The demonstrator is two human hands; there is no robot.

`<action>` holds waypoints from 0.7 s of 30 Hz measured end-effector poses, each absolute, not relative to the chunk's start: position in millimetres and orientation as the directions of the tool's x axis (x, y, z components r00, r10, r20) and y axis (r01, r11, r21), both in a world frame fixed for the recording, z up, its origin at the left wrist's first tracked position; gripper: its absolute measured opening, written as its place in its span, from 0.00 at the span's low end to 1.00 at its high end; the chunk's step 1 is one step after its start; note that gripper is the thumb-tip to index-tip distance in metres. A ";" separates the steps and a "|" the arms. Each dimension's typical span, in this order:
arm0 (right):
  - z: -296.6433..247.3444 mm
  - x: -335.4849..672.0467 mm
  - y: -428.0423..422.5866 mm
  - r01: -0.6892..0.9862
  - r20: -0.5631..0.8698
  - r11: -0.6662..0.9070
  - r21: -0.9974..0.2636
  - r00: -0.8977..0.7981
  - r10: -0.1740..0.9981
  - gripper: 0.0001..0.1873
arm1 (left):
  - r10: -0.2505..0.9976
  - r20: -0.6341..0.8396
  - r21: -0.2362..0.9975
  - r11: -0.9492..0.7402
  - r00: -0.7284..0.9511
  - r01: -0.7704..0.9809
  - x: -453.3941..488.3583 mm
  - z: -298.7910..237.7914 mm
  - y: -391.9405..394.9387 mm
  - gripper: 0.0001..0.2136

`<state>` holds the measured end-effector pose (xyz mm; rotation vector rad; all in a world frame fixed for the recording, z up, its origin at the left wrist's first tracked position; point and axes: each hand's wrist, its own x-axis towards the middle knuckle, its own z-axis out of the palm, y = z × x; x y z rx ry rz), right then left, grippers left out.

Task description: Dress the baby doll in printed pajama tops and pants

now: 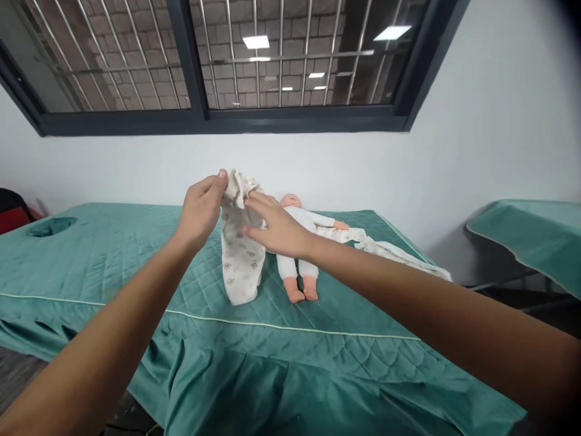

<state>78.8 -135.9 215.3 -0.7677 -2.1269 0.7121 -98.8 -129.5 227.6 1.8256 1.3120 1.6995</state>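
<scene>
A white baby garment with small dark printed figures hangs in front of me, its upper edge bunched. My left hand is closed on that bunched edge, thumb uppermost. Against the garment's upper right side rests my right hand, fingers stretched out and thumb apart; the fingertips touch the cloth. Just behind and right of the garment, a baby doll in a white suit lies on its back, feet towards me. My right hand and forearm cover part of its body.
A green quilted cover spreads over the bed, with a round hole at the left. White cloth lies right of the doll. Another green-covered surface stands at the right. Behind the bed rises a white wall below a barred window.
</scene>
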 end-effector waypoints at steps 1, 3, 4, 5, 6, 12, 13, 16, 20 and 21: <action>205.4 81.0 -135.0 0.355 0.448 0.726 -0.589 -0.603 0.660 0.18 | 0.799 0.586 0.768 -0.494 -0.136 0.408 -102.8 220.6 -126.3 0.24; 178.9 91.8 -136.7 0.455 0.341 0.789 -0.413 -0.726 0.598 0.17 | 0.874 0.481 0.794 -0.396 -0.077 0.462 -109.8 202.3 -119.0 0.26; 163.2 99.6 -138.7 0.486 0.270 0.792 -0.369 -0.759 0.592 0.15 | 0.913 0.407 0.794 -0.343 -0.020 0.502 -112.2 191.0 -114.4 0.27; 147.1 108.5 -140.5 0.502 0.203 0.797 -0.335 -0.788 0.581 0.15 | 0.943 0.330 0.789 -0.300 0.043 0.537 -113.4 178.5 -108.8 0.27; 131.9 117.9 -141.4 0.507 0.148 0.799 -0.323 -0.807 0.572 0.16 | 0.961 0.257 0.786 -0.272 0.106 0.555 -113.1 165.2 -102.1 0.27; 91.7 166.9 -87.7 0.624 0.228 0.621 -0.474 -0.595 0.771 0.20 | 0.977 0.001 0.972 -0.052 0.215 0.229 -77.9 90.6 -49.3 0.24; 91.8 173.2 -66.4 0.663 0.291 0.571 -0.484 -0.493 0.820 0.21 | 0.979 -0.044 0.988 0.013 0.200 0.153 -68.1 82.1 -41.4 0.24; 91.5 192.0 8.8 0.777 0.398 0.404 -0.482 -0.217 0.891 0.34 | 0.953 -0.187 0.982 0.181 0.240 0.046 -38.0 66.5 -23.4 0.27; 84.3 218.7 104.1 0.786 0.117 -0.055 -0.616 0.160 0.980 0.50 | 0.904 -0.305 0.946 0.323 0.298 -0.012 -4.1 55.6 -9.2 0.33; 81.9 224.7 122.9 0.756 0.002 -0.158 -0.635 0.206 0.979 0.53 | 0.890 -0.294 0.949 0.314 0.350 -0.002 2.5 51.7 -6.1 0.34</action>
